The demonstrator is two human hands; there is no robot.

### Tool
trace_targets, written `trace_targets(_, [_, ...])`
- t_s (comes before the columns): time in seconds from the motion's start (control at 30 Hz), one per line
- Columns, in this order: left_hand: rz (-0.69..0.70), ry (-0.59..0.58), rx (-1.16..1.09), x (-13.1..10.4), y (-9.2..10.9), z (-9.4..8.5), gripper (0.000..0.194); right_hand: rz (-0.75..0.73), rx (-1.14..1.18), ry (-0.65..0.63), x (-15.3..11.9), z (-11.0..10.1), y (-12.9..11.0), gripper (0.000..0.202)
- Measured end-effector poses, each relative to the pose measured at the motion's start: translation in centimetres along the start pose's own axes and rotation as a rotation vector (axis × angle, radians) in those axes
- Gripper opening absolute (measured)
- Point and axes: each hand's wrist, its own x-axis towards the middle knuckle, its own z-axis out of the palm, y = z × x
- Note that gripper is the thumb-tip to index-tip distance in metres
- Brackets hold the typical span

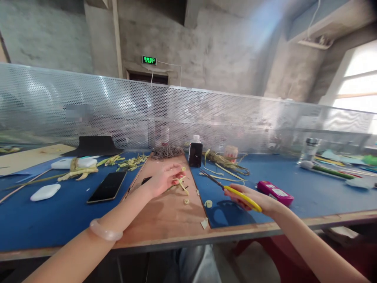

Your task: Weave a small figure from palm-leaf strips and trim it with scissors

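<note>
My left hand is closed on a small piece of pale yellow-green plant strip, its ends curling out past the fingertips above the brown board. In my right hand is a pair of scissors with yellow handles; the dark blades point up and left toward the left hand, apart from the strip. Two small pale curls, one on the board and one on the blue mat, lie between the hands. A cream scrap rests near the table's front edge.
A phone, a white case and plant bits lie left. Behind stand a dark bottle and grey cord. Dried strands, a magenta box and a clear bottle are right. A perforated metal screen runs behind.
</note>
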Motion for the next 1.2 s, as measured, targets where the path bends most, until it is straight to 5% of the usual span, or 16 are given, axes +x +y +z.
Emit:
trace_targets(0.17, [-0.012,0.081,0.031,0.0,0.1,-0.5,0.02,0.026,0.137,-0.248,0.5,-1.6,0.0,0.048])
trace_targets(0.27, [-0.017,0.076,0.025,0.0,0.0,-0.4,0.02,0.007,0.122,-0.279,1.1,-2.0,-0.4,0.053])
trace_targets(0.37, [0.004,0.026,0.032,-0.1,-0.2,-0.4,0.019,0.016,-0.082,-0.033,2.0,-2.4,-0.3,0.047])
trace_targets(0.5, [0.013,0.017,0.087,-0.2,-0.4,-0.4,0.019,-0.085,-0.811,0.416,3.3,-3.5,1.3,0.043])
trace_targets(0.67, [0.081,0.008,0.176,-0.5,-0.4,0.2,0.021,-0.226,-0.985,0.445,3.9,-2.8,1.7,0.027])
trace_targets(0.77, [0.155,0.031,0.277,-0.5,-0.3,0.7,0.022,-0.384,-0.925,0.451,4.2,0.6,-0.8,0.021])
trace_targets(0.87, [0.24,0.084,0.408,-0.5,-0.5,0.8,0.022,-0.663,-0.509,0.435,4.7,5.2,-4.0,0.036])
trace_targets(0.97, [0.286,0.104,0.426,-0.3,-0.8,0.3,0.023,-0.795,-0.342,0.373,5.5,8.4,-6.2,0.031])
trace_targets(1.2, [0.247,0.102,0.364,-0.3,-0.9,0.0,0.023,-0.7,0.011,0.393,8.8,8.9,-5.7,0.016])
